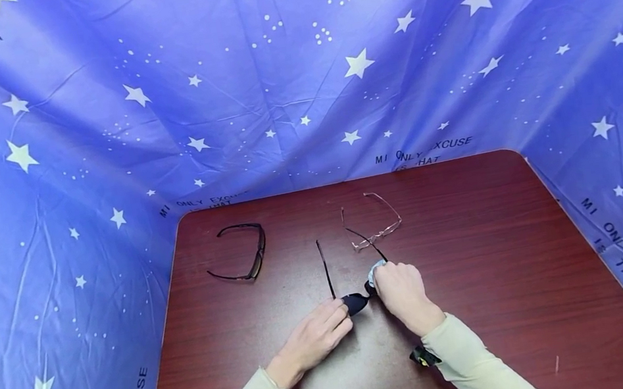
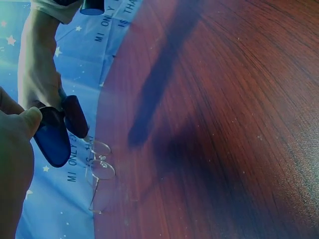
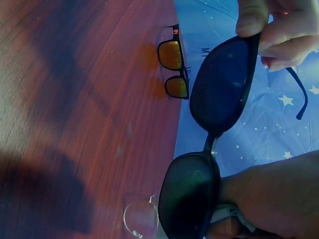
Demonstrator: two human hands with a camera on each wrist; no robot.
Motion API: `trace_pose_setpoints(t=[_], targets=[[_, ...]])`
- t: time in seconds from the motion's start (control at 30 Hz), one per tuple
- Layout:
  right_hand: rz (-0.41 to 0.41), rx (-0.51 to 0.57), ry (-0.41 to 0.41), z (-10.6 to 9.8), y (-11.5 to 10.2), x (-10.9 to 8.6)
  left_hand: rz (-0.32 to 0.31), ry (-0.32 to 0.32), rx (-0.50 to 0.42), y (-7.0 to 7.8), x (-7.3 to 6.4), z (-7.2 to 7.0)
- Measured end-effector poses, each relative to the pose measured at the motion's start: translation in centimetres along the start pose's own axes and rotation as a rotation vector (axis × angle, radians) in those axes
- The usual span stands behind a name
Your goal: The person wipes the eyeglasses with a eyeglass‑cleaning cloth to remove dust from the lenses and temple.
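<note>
Head view: we log dark sunglasses (image 1: 355, 304) crosswise between left hand (image 1: 315, 337), pinching one end, and right hand (image 1: 406, 295), gripping blue cloth (image 1: 375, 272) at the other; neither nearer.

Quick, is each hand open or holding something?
Left hand: closed, pinching the dark sunglasses.
Right hand: closed, holding a light blue cloth against the same sunglasses.
</note>
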State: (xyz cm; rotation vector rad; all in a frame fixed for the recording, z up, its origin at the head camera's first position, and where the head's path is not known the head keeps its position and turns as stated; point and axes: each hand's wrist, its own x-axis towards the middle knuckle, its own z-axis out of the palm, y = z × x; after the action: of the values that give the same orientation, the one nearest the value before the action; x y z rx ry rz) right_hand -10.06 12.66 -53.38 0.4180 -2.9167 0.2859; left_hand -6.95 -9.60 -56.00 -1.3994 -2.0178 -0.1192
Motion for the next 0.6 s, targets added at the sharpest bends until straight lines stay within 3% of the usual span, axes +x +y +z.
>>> trace_pose_setpoints(t=[0.3,0.6], targets=[[-0.021,0.12,-0.056,-0.89,-0.37,0.24,-0.013,0.004,0.023,-0.19,-0.37,-0.02],[-0.031,-0.009,0.042,-0.31,0.15,-0.36,-0.008,0.007,0.008,0.14,-0.12,0.19]])
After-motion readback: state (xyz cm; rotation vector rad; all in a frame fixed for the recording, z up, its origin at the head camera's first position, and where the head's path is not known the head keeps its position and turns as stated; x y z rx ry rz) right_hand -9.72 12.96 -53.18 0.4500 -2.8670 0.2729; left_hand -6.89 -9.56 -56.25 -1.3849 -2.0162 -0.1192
